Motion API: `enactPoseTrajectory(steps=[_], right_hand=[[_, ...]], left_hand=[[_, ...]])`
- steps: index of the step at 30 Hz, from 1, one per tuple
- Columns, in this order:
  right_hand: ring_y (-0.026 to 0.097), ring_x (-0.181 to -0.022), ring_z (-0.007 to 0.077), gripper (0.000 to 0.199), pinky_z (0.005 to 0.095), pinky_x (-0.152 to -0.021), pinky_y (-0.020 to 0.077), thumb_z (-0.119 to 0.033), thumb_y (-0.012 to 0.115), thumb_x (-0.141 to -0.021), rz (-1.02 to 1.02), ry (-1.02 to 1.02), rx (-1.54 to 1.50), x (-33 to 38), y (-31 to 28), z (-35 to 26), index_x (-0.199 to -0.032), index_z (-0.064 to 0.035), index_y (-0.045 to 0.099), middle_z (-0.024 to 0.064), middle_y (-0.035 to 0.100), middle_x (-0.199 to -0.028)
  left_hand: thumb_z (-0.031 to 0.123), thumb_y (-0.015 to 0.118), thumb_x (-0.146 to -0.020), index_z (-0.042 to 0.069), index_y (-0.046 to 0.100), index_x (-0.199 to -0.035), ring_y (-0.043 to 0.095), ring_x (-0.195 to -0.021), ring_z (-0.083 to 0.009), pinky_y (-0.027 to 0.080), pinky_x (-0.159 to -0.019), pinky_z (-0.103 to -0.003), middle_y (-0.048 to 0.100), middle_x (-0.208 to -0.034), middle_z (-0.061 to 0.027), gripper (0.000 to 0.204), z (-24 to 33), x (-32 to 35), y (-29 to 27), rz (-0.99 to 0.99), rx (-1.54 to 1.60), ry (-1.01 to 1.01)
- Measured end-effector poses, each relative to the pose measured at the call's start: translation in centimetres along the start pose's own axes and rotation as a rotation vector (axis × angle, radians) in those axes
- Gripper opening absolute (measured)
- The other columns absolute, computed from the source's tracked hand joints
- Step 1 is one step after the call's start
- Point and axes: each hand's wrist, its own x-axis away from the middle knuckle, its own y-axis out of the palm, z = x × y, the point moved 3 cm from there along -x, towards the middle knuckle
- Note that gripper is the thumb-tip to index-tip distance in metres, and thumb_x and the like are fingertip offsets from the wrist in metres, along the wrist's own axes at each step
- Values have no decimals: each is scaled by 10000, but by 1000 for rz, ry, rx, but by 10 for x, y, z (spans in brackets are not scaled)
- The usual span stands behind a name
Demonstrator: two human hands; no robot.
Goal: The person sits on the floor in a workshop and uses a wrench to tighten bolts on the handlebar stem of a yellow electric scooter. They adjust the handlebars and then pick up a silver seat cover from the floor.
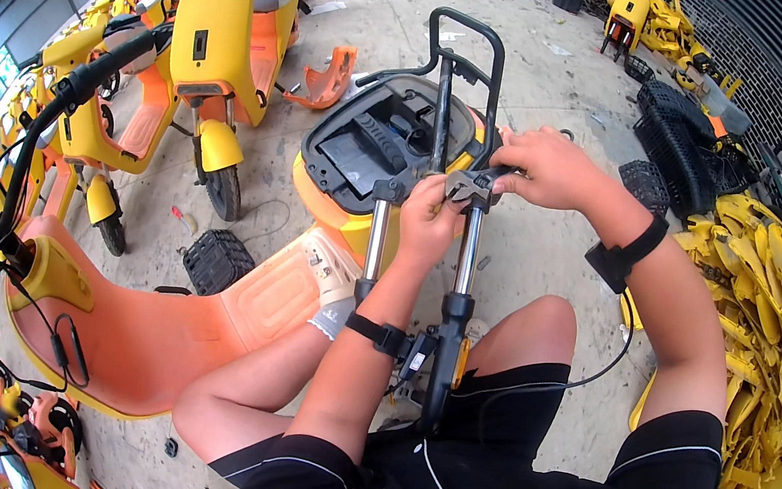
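A black and silver front fork [459,285] stands upright between my knees, its two chrome legs joined by a crown [465,189] at the top and a black steering tube [444,101] rising above. My left hand [429,218] is closed around the fork just under the crown, between the two legs. My right hand [544,164] grips the crown's right end from above. Both wrists wear black straps. Behind the fork lies a yellow scooter body [337,196] with its open black seat compartment [382,137].
An orange and yellow scooter [136,328] lies at my left with its handlebar [45,122]. Upright yellow scooters [221,27] stand behind it. Yellow plastic panels [772,332] pile at the right, black baskets [679,146] beyond. A black basket [217,261] sits on the concrete floor.
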Motion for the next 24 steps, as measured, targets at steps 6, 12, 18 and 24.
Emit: enactPoseTrajectory(steps=[6,12,18,24], right_hand=[[642,-871,299,307,434,-830,453,-408,754,-859,121,85,59,17,10,-13,-1006,-140,722,73,670,-831],[667,-784,350,302,466,-701,503,-388,740,-873,188,270,113,37,20,-41,-973,-107,695,125,673,-814],[669,-797,393,254,501,-714,518,-236,670,-932,77,396,-9,64,26,-76,-1114,-63,631,185,677,-843],[697,-801,296,410,410,-677,560,-123,581,-942,38,575,-646,75,35,-95,-1328,11,553,187,691,-902]], left_hand=[[10,732,-878,-30,728,-1039,665,-972,-228,509,-868,-316,707,-1068,-114,166,-2,1,-1,13,22,-8],[3,708,-877,-33,734,-1033,669,-987,-287,507,-904,-356,710,-1076,-154,162,-1,1,-1,16,58,-52],[-54,666,-880,-44,728,-1022,686,-961,-275,522,-878,-332,715,-1078,-164,155,-1,3,-1,48,84,-97],[-67,643,-876,-38,732,-1009,685,-991,-291,521,-895,-351,719,-1076,-162,162,0,-1,0,43,33,-60]])
